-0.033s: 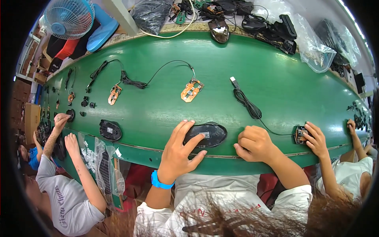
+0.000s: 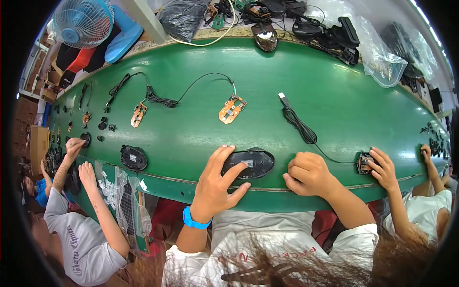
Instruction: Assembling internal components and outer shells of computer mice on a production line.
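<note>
A black mouse base (image 2: pixel 256 162) lies upside down near the front edge of the green table (image 2: pixel 334 95). My left hand (image 2: pixel 217 184), with a blue wristband (image 2: pixel 193 221), lies over the base's left end. Its fingers are spread and the thumb sits under the base's lower edge. My right hand (image 2: pixel 310 174) is curled into a fist on the table just right of the base; nothing shows in it. A black cable with a plug (image 2: pixel 299 124) runs from mid-table to a small mouse part (image 2: pixel 364 162), which another person's hand (image 2: pixel 382 167) holds.
An orange circuit board (image 2: pixel 232 109) with a cable lies beyond my hands, with a second board (image 2: pixel 138 115) and another black base (image 2: pixel 133 158) to the left. A person at the left works with both hands (image 2: pixel 76 158). A fan (image 2: pixel 82 21), bags and mouse parts line the far side.
</note>
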The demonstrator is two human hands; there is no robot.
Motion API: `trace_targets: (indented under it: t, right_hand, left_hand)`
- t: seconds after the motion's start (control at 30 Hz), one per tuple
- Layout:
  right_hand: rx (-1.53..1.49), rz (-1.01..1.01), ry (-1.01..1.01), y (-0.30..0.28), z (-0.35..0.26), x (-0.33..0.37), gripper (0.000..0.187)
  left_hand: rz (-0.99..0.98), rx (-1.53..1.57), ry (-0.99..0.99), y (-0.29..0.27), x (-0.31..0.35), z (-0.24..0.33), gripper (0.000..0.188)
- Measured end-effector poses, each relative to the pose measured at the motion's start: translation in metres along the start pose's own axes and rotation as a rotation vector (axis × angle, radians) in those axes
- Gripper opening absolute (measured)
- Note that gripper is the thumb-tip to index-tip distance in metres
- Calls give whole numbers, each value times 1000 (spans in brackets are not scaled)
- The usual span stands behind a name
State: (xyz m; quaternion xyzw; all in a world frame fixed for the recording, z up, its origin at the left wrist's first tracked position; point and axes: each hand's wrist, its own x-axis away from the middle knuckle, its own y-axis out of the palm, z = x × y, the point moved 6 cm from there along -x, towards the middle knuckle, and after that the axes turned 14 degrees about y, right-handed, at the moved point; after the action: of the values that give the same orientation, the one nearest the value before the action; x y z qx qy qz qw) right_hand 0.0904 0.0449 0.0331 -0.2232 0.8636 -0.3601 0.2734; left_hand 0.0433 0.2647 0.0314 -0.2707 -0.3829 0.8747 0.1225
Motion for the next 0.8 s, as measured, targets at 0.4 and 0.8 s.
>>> trace_targets:
  t: [0.4, 0.8]
  right_hand:
    - [-63, 15, 40, -3, 7, 2, 25]
    - [-81, 70, 60, -11, 8, 2, 28]
  left_hand:
    - [-13, -72, 18, -39, -31, -24, 52]
    - [-28, -193, -103, -6, -96, -85, 70]
